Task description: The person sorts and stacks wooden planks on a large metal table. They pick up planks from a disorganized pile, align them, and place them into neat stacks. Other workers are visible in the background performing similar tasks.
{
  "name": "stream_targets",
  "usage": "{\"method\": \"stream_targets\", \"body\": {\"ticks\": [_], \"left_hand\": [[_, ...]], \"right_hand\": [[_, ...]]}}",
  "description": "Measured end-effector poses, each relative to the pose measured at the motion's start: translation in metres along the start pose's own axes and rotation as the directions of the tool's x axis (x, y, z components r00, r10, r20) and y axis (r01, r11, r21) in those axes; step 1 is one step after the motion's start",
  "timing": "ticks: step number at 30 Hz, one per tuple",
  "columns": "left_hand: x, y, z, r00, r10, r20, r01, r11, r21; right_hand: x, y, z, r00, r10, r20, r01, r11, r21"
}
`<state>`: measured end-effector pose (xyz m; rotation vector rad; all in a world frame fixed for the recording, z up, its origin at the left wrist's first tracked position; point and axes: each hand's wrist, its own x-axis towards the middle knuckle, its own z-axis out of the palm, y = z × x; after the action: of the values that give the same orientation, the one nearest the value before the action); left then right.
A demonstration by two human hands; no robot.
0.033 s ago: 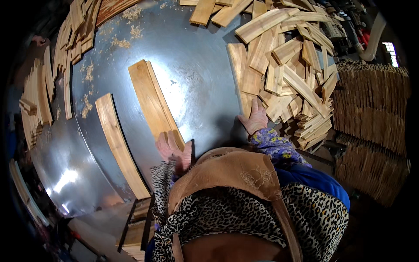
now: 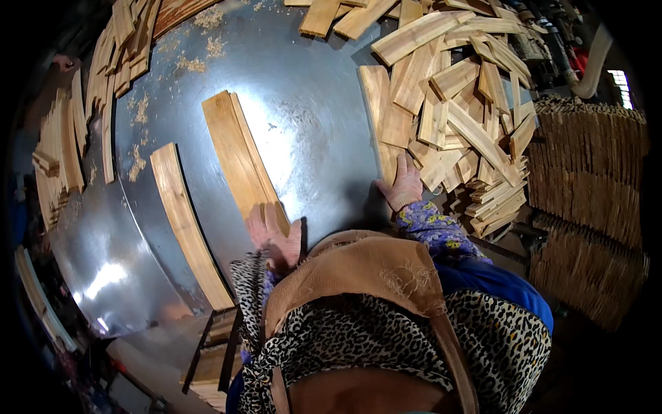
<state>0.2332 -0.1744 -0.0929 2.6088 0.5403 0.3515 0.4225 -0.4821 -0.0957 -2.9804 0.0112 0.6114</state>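
Observation:
My left hand [image 2: 274,234] lies over the near end of two wooden slats side by side, a wide one [image 2: 238,148] and a narrow one [image 2: 254,148] along its right edge. Its fingers rest on the wood, with the thumb apart. My right hand [image 2: 404,188] is stretched out, fingertips on the near end of a slat [image 2: 376,103] at the left border of a heap of slats [image 2: 455,103]. Left of my left hand, another slat [image 2: 189,224] lies alone, its near end reaching the front edge of the metal table [image 2: 324,131].
Stacked slats [image 2: 58,152] line the table's far left, with sawdust [image 2: 191,64] scattered near them. At the right rise tall stacks of thin wood pieces [image 2: 589,159]. A rack holding wood [image 2: 210,359] stands below the table's front edge. A ribbed hose [image 2: 593,69] hangs at the far right.

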Motion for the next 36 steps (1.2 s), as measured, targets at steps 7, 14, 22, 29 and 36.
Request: {"method": "stream_targets", "body": {"ticks": [7, 14, 22, 29, 36], "left_hand": [[0.037, 0.097, 0.06, 0.891, -0.118, 0.439, 0.343, 0.809, -0.479], [0.064, 0.146, 0.082, 0.986, 0.038, 0.163, -0.055, 0.994, 0.099], [0.064, 0.148, 0.015, 0.878, -0.184, 0.441, 0.204, 0.979, 0.002], [-0.11, 0.084, -0.07, 0.889, -0.272, 0.369, 0.145, 0.93, 0.337], [-0.122, 0.113, -0.109, 0.873, -0.461, 0.157, 0.359, 0.827, 0.432]], "right_hand": [[0.05, -0.028, 0.05, 0.987, -0.152, 0.049, 0.103, 0.841, 0.531], [0.088, -0.036, 0.005, 0.818, -0.56, 0.134, 0.184, 0.475, 0.861], [0.328, -0.169, -0.185, 0.688, -0.587, -0.427, 0.722, 0.497, 0.481], [0.46, -0.285, -0.249, 0.858, -0.46, -0.226, 0.488, 0.869, 0.083], [0.482, -0.295, -0.19, 0.835, -0.487, -0.256, 0.482, 0.872, -0.087]]}}
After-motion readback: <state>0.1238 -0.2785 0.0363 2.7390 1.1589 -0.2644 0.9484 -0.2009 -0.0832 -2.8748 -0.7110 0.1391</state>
